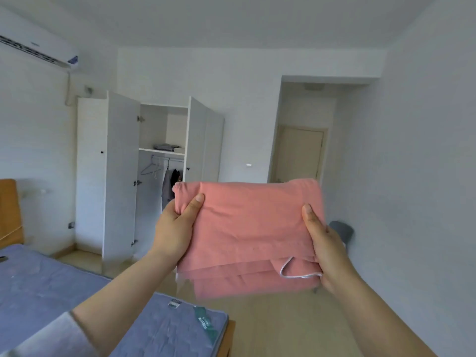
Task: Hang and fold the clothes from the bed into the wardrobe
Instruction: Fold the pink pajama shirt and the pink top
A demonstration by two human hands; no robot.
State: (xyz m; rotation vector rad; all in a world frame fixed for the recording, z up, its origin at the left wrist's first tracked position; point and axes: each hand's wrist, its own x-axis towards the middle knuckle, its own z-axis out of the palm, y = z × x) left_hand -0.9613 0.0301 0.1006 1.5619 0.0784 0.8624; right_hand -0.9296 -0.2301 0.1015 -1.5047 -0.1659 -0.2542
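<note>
Garment: a folded pink garment is held up in the air between both hands, over the floor beyond the corner of the bed. A white cord loops out near its lower right corner.
Left hand: clamped on the garment's left edge, thumb on top, fingers tucked under the cloth, mostly hidden.
Right hand: clamped on the right edge, thumb laid along the top, fingers hidden underneath.
Wardrobe: well apart across the room, doors open. Folded clothes lie on its shelf; hangers and dark clothes hang below.
In the way: the garment hides the wardrobe's lower right part.
Around: a grey chair behind the right hand; an air conditioner high on the left.
</note>
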